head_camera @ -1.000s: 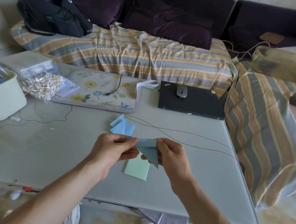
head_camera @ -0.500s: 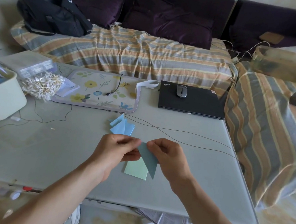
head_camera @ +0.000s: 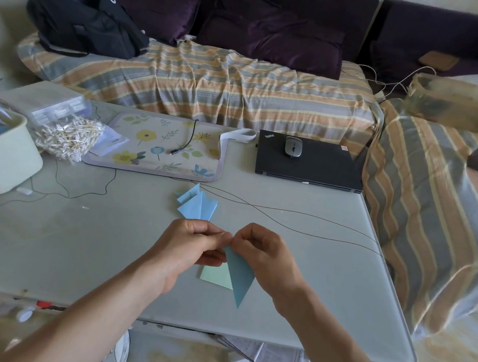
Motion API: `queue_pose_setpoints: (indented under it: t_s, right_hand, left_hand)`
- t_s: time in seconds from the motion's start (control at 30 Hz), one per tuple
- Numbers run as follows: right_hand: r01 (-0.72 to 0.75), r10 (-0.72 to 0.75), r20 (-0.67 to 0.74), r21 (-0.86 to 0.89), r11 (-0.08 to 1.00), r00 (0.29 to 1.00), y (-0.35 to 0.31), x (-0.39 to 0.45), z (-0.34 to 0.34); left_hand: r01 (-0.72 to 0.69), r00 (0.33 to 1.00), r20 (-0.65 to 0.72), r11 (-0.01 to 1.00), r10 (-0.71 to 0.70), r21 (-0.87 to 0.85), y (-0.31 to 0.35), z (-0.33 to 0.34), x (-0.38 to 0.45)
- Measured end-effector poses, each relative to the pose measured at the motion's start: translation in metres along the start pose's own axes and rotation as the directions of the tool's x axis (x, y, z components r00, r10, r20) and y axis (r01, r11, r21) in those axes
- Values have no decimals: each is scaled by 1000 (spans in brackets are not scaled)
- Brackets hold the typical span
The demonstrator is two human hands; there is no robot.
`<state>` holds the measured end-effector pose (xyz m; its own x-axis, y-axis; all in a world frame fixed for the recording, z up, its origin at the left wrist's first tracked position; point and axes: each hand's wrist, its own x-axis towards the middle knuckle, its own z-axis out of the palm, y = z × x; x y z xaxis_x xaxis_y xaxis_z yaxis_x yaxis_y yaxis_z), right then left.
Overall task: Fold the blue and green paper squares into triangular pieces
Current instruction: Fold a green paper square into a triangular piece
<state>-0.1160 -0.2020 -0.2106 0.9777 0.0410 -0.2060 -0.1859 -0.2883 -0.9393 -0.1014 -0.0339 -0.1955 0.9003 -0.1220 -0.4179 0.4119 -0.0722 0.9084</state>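
Right now my left hand (head_camera: pixel 193 245) and right hand (head_camera: pixel 263 253) both pinch the top of a blue triangle (head_camera: pixel 239 277), held up over the table (head_camera: pixel 79 253). Green paper (head_camera: pixel 215 276) lies flat under it (partly hidden). Folded blue pieces (head_camera: pixel 197 204) sit just behind my hands, beside thin wires (head_camera: pixel 301 219). A laptop (head_camera: pixel 309 163) is farther back.

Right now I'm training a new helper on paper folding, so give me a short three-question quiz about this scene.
1. True or false: both hands pinch the blue paper.
2. What lies on the closed laptop?
3. The green paper lies: A) on the table under the hands, B) in the tub, C) on the sofa.

Key: 1 true, left hand, right hand; 2 a mouse; 3 A.
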Motion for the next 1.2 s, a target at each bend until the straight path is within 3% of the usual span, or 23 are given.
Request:
queue_pose_setpoints:
  t_s: [0.27,0.5,0.8,0.97,1.13,1.2]
  right_hand:
    - [-56,56,5,9,998,998,0,1,2]
    - [-89,90,-36,33,995,995,3,5,-1]
    - [-133,144,-52,185,974,988,4,5,-7]
    - [-111,117,-28,164,980,993,2,3,-5]
    - [-52,48,40,122,991,998,2,0,-1]
    - [-35,34,12,89,995,999,3,1,0]
  left_hand:
    - [-45,995,-87,994,54,97,-4,2,3]
    - [-84,971,-218,993,99,78,-7,-3,8]
    - [-92,950,-294,994,105,57,-6,-8,11]
    - [-91,957,-270,993,108,77,-5,-8,10]
    - [-90,991,-86,983,105,157,-5,-1,4]
    - [-97,986,-114,974,123,206,-7,1,5]
